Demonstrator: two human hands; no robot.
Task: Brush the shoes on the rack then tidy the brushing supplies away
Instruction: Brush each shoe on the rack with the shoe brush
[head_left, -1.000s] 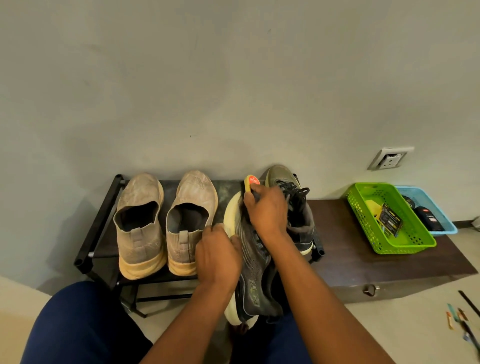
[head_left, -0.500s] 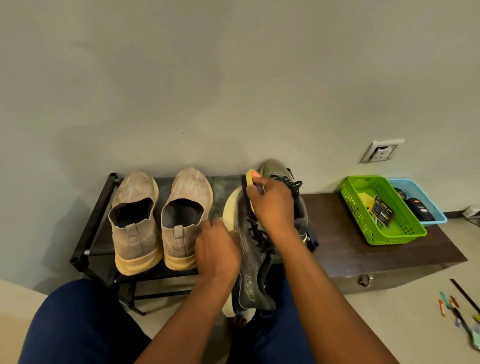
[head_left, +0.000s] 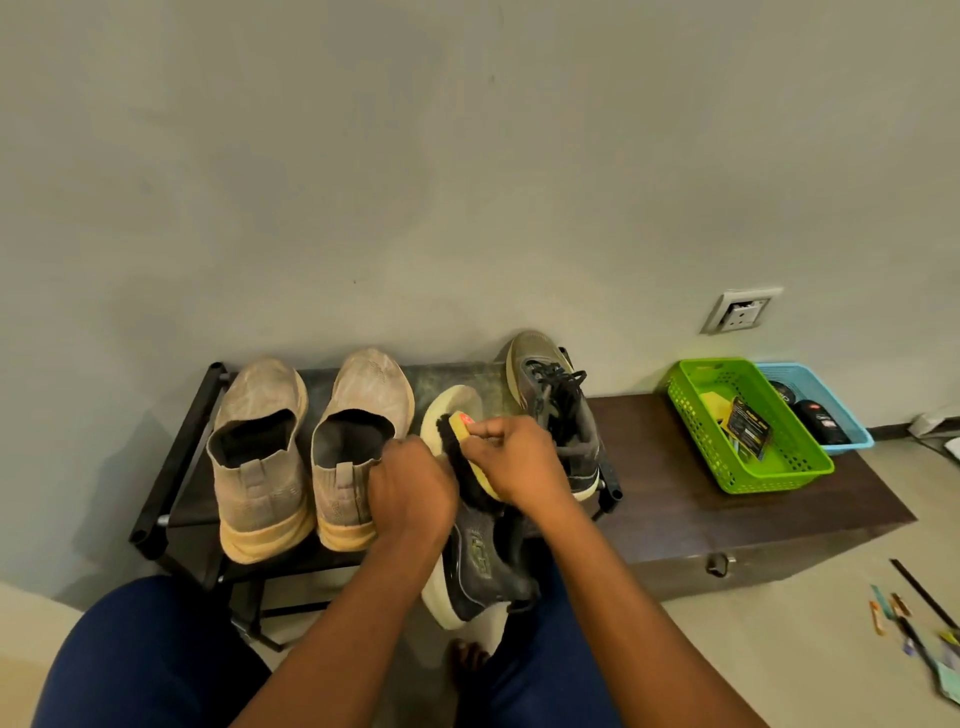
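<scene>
Yellow-backed and edged with dark bristles, a shoe brush (head_left: 470, 457) sat in the right hand (head_left: 519, 462), whose fingers were curled around it near the centre of the frame. Its bristles pressed against a dark grey sneaker (head_left: 480, 556) with a pale yellow sole. That sneaker was tipped on its side, toe toward the wall, its heel low in the frame between the person's knees. The left hand (head_left: 413, 491) gripped the sneaker's left side, fingers curled over the edge, just beside the right hand.

Left of the hands, a pair of tan slip-on shoes (head_left: 306, 452) stood side by side on a black shoe rack (head_left: 171, 467), heels toward the viewer. Right of the hands, a second grey lace-up sneaker (head_left: 558, 410) stood on the rack's right end, toe near the wall.

A dark wooden bench (head_left: 727, 514) sat against the rack's right side. On it, at the right of the frame, stood a green plastic basket (head_left: 779, 473) holding small packets, with a blue basket (head_left: 852, 431) touching its far side and holding dark items. A wall socket (head_left: 740, 310) was set in the grey wall above them. Small objects too blurred to identify lay on the floor at the lower right.
</scene>
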